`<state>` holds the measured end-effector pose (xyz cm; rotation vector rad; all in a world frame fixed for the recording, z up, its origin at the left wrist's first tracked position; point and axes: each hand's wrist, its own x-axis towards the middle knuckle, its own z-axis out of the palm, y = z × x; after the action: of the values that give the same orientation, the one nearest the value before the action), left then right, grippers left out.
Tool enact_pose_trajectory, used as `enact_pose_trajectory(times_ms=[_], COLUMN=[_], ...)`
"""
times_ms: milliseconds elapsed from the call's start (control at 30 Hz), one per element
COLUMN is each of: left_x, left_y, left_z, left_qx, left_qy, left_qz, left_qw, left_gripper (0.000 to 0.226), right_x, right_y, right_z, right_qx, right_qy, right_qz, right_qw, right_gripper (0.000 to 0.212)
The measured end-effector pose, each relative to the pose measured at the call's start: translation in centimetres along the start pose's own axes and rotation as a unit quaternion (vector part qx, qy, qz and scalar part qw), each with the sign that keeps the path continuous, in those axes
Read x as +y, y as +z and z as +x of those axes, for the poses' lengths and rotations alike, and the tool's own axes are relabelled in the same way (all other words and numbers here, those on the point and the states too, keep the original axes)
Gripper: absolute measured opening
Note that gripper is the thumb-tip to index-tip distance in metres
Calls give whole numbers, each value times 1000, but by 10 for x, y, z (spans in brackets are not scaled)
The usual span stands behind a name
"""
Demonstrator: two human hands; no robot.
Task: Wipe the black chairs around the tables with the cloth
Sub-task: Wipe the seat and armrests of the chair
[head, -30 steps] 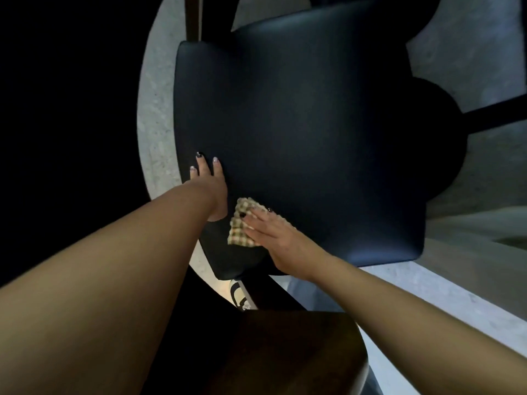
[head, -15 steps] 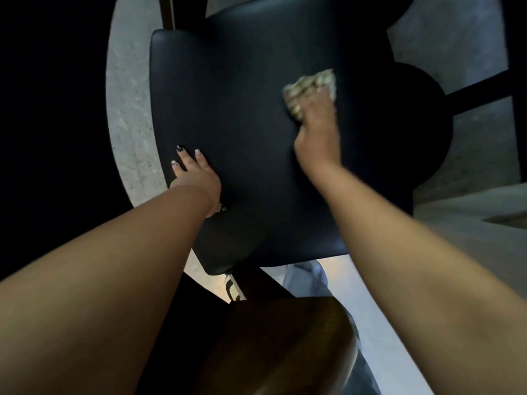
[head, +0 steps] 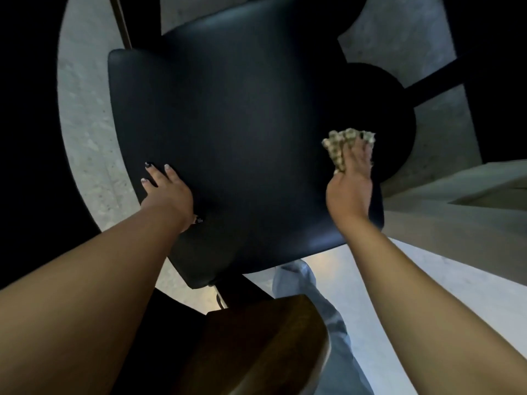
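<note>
floor: pale speckled concrete [head: 85, 132] beneath the chair
seat: black padded leather chair seat [head: 228, 132]
left hand [head: 168, 192]: fingers flat, resting on the seat's near-left edge
right hand [head: 352, 178]: presses the checked beige cloth [head: 335, 151] under its fingers, at the seat's right edge

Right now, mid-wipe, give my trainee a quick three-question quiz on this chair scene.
1. True or false: the cloth lies near the seat's right edge.
2. Which of the hands presses the cloth? A) left hand B) right hand
3. Fill in: the left hand rests on the black chair seat near its ____ edge.

Key: 1 true; 2 B; 3 left.
</note>
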<state>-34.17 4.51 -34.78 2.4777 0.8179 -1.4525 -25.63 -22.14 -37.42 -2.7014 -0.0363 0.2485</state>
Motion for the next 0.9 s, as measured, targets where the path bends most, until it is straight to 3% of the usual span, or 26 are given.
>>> enact_pose_trajectory(times_ms=[100,200,367,467,567,700,767,833,900], left_x=[1,0,10,32,54,85,96,101,98], left_y=[1,2,-11,-12,-6,14,28,37,40], left_z=[0,-3,-12,-20,-31,-50,-54,-56,-50], left_qx=[0,4,53,17,-2,-4,0,6,17], left_qy=[-2,1,113,145,188,278,301,304,302], left_qz=[-3,-12,41,64,113,197,222,242,265], left_qw=[1000,1000,991,987,976,940,927,922,916], left_gripper=[121,122,120,104,99,96,95,94,92], right_x=[-11,-36,-39,-21,5,60,81,97,107], right_y=[21,42,46,39,31,12,2,-8,-12], right_z=[-20,-86,-133,-131,-123,-105,-99,-93,-84], right_qx=[11,-65,-165,-216,-212,-110,-45,16,42], right_qy=[11,-107,-325,-474,-517,-445,-362,-208,-9], right_qz=[6,71,118,70,36,-19,-30,-45,-20], right_qw=[1000,990,924,851,829,888,930,977,999], right_gripper=[60,58,47,44,44,32,41,51,53])
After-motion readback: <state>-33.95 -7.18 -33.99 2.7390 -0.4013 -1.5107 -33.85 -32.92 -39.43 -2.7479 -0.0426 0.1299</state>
